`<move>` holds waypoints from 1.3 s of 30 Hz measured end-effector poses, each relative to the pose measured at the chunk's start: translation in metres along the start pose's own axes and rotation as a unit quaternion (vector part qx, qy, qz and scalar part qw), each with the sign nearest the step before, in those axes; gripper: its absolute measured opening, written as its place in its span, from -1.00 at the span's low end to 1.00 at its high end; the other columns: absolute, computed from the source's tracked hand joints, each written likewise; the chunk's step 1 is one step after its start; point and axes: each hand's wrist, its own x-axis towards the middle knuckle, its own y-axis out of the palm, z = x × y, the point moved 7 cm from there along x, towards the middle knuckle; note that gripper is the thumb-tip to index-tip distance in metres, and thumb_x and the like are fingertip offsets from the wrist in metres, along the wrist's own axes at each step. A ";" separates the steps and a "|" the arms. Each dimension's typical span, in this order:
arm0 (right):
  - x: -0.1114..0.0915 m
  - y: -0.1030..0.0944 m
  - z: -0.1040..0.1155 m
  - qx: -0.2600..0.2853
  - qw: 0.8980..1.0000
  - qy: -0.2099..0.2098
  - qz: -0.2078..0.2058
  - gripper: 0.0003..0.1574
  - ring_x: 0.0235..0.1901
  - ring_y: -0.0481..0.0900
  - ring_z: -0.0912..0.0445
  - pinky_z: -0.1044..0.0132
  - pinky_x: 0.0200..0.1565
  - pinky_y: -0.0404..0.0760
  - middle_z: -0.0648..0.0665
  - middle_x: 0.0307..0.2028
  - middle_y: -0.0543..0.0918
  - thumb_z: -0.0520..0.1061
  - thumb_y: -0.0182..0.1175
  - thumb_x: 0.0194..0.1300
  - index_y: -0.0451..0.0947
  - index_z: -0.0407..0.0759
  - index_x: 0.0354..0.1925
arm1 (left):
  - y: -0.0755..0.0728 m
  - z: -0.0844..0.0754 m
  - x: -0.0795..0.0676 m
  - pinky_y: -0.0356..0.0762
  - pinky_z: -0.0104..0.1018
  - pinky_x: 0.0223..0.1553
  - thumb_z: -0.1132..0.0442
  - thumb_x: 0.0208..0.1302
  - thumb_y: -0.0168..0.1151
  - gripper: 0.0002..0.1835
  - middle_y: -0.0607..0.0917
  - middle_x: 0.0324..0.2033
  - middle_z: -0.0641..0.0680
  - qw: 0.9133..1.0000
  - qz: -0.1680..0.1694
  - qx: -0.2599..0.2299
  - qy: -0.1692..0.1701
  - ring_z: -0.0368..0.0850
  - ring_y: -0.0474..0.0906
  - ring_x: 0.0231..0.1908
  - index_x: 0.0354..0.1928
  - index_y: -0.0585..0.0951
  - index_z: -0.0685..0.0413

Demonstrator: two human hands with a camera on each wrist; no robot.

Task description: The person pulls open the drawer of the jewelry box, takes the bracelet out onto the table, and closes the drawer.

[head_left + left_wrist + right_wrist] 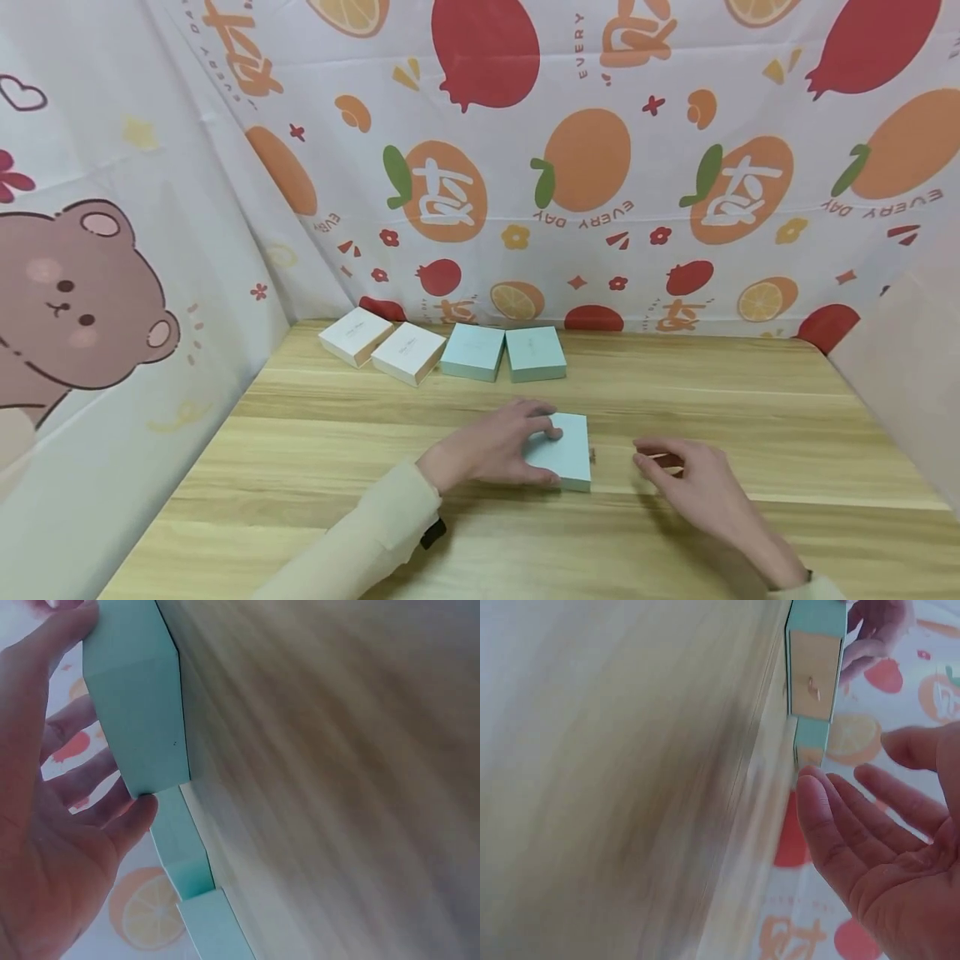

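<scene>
the left hand [498,446] holds a pale green box [572,443] on the table [285,492] — thumb along the near edge, the other fingers spread over the top and far edge. the box lies flat in front of the person, its right end bare of fingers; that end has a tan panel [814,667] with a small tab [812,688] sticking out of it. the right hand [697,483] is off to the right, near the tab but apart from it, fingers loosely bent, thumb held away from them, with nothing in its grasp. farther back stands a row: an outer white box [357,335], an inner white box [408,350], an inner green box [472,348] and an outer green box [536,350]. behind them hangs a fruit-print cloth [517,175] — and to the left, a bear print [82,292].
</scene>
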 end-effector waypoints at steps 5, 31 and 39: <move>0.013 0.021 0.010 0.049 0.998 0.027 0.027 -0.76 -0.24 0.74 0.19 0.42 -0.28 0.67 -0.03 -0.18 0.82 -0.08 0.31 0.39 0.75 -0.11 -0.02 | -0.001 0.006 -0.014 0.48 -0.07 0.38 -0.33 0.19 0.37 -0.39 0.48 0.42 0.03 1.000 -0.017 0.007 -0.010 0.00 0.38 0.43 0.18 0.66 -0.18; 0.039 0.090 0.039 0.203 0.971 0.088 0.085 -0.82 -0.47 0.73 0.11 0.29 -0.42 0.75 -0.18 -0.40 0.79 -0.26 0.30 0.35 0.72 -0.37 -0.15 | -0.012 0.014 -0.030 0.45 -0.05 0.40 -0.37 0.23 0.26 -0.36 0.50 0.41 -0.03 0.998 -0.016 0.068 0.001 -0.01 0.41 0.41 0.28 0.59 -0.28; 0.043 0.089 0.043 0.206 0.970 0.100 0.079 -0.85 -0.46 0.75 0.10 0.32 -0.40 0.74 -0.16 -0.42 0.79 -0.29 0.29 0.33 0.74 -0.35 -0.17 | -0.009 0.012 -0.028 0.47 -0.05 0.38 -0.37 0.25 0.23 -0.40 0.50 0.40 -0.05 0.996 -0.011 0.084 0.007 -0.02 0.42 0.40 0.26 0.61 -0.34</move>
